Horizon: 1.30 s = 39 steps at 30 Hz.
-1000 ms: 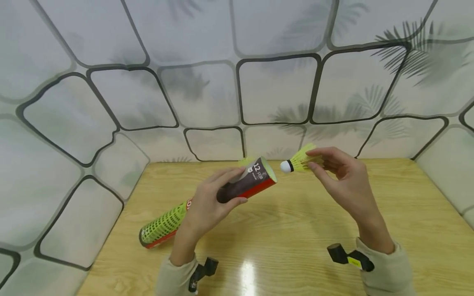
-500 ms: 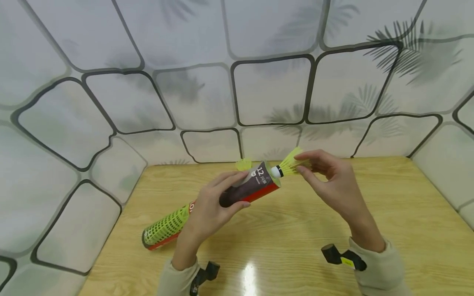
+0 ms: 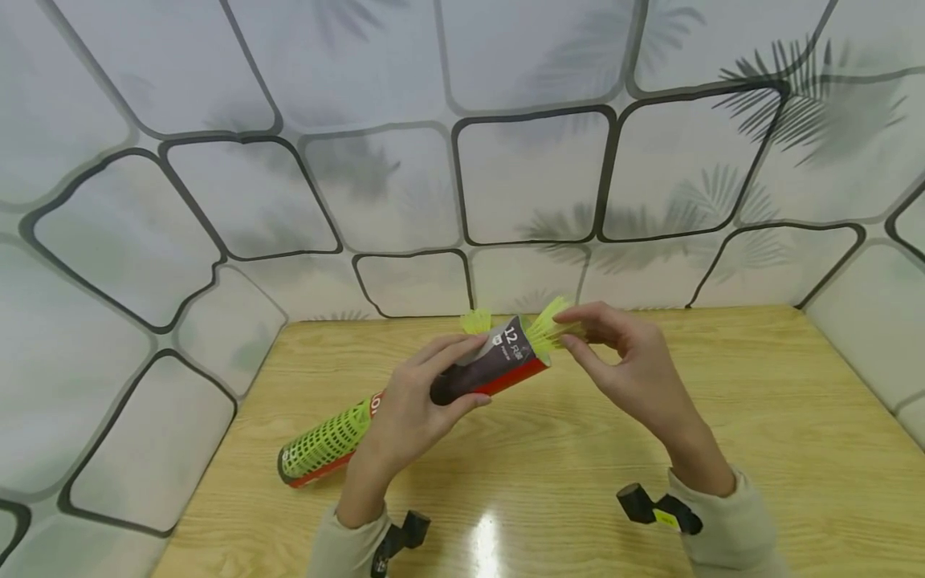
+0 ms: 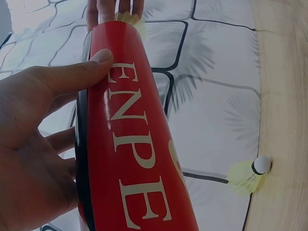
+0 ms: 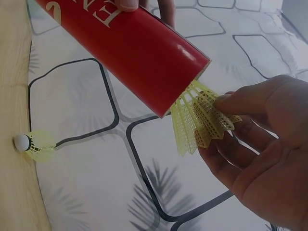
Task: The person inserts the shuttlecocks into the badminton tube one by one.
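My left hand (image 3: 412, 401) grips a long shuttlecock tube (image 3: 499, 361), dark and red with a green netted lower part. The tube is tilted, its mouth facing up and right. A yellow shuttlecock (image 3: 547, 325) is partly inside that mouth; its cork is hidden there. With thumb and fingers, my right hand (image 3: 643, 377) pinches the skirt's outer edge. The right wrist view shows the shuttlecock's skirt (image 5: 197, 115) fanned out below the tube's red rim. In the left wrist view, large pale letters run along the tube (image 4: 130, 120), and my left thumb presses its side.
Beyond the tube, a second yellow shuttlecock (image 3: 475, 322) lies at the back edge of the wooden table (image 3: 578, 482). Its white cork (image 5: 21, 142) shows in the right wrist view. A patterned cloth wall (image 3: 535, 177) stands behind and along both sides.
My right hand has moved left and slightly down, bringing the shuttlecock from beside the tube into its mouth, cork first. The left hand and tube have stayed almost still.
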Each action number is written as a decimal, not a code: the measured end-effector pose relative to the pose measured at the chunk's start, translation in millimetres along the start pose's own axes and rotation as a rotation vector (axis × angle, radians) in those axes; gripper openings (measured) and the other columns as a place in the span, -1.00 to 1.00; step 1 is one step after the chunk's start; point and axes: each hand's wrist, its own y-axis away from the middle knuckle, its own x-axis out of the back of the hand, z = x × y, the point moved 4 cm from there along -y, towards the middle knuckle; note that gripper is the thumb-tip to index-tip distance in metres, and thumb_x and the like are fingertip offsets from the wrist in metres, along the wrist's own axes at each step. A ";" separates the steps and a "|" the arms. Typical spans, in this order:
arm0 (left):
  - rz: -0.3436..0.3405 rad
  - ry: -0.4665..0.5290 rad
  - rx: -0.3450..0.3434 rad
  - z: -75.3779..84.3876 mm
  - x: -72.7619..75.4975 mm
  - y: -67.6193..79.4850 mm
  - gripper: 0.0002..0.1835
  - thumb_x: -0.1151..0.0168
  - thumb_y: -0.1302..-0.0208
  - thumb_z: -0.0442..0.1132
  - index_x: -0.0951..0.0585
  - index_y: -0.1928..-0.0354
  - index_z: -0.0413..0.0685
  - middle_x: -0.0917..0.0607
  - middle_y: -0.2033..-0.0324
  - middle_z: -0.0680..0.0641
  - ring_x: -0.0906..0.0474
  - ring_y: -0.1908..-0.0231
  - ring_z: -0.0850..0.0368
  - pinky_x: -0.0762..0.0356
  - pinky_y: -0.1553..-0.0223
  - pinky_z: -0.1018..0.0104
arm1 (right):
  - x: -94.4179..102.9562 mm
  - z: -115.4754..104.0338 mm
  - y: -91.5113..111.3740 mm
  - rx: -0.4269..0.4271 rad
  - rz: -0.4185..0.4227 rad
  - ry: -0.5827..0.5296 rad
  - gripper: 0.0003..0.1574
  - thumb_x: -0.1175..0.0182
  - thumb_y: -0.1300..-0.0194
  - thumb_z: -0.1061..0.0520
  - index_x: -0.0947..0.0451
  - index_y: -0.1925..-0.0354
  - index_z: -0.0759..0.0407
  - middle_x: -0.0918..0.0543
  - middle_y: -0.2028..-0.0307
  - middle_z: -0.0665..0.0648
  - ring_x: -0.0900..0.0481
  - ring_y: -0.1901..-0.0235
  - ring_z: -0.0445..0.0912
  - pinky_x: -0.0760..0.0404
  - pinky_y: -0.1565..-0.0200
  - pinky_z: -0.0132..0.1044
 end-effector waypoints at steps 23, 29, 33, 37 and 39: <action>0.009 -0.003 -0.022 0.8 -0.3 -0.3 -0.25 -0.62 -0.09 -0.22 -0.57 -0.36 0.22 -0.59 -0.23 0.04 -0.56 -0.14 0.11 -0.63 -0.03 0.11 | -22.5 -4.0 1.5 -0.018 -0.038 -0.063 -0.62 -0.36 -0.27 0.44 -0.68 -0.02 0.17 -0.77 0.12 0.08 -0.77 0.21 -0.04 -0.68 0.10 -0.37; 0.004 0.002 -0.011 -0.7 -0.2 -0.3 -0.26 -0.61 -0.11 -0.21 -0.57 -0.37 0.23 -0.58 -0.23 0.06 -0.55 -0.14 0.13 -0.62 -0.05 0.12 | -24.4 -3.2 2.8 -0.053 -0.081 -0.115 -0.65 -0.28 -0.37 0.41 -0.66 -0.07 0.17 -0.74 0.04 0.11 -0.75 0.13 -0.08 -0.67 0.10 -0.35; 0.007 0.006 -0.014 -1.2 0.0 0.0 -0.26 -0.61 -0.11 -0.22 -0.57 -0.36 0.22 -0.58 -0.23 0.06 -0.56 -0.14 0.12 -0.62 -0.05 0.12 | -24.4 -3.5 3.0 -0.097 -0.103 -0.142 -0.67 -0.26 -0.41 0.38 -0.65 -0.09 0.15 -0.75 0.04 0.09 -0.74 0.10 -0.09 -0.66 0.11 -0.34; 0.013 0.009 -0.026 -0.7 0.3 0.2 -0.26 -0.62 -0.09 -0.22 -0.58 -0.36 0.20 -0.59 -0.23 0.03 -0.57 -0.15 0.09 -0.63 -0.03 0.11 | -24.8 -3.6 2.7 -0.117 -0.120 -0.156 -0.67 -0.24 -0.42 0.37 -0.65 -0.09 0.13 -0.76 0.05 0.08 -0.75 0.11 -0.09 -0.65 0.15 -0.32; 0.012 0.008 -0.030 0.0 0.6 0.2 -0.26 -0.62 -0.09 -0.21 -0.57 -0.36 0.20 -0.59 -0.23 0.02 -0.57 -0.15 0.08 -0.63 -0.03 0.10 | -24.6 -3.8 2.4 -0.117 -0.135 -0.169 -0.66 -0.22 -0.44 0.37 -0.64 -0.11 0.13 -0.76 0.05 0.11 -0.75 0.11 -0.09 -0.63 0.23 -0.31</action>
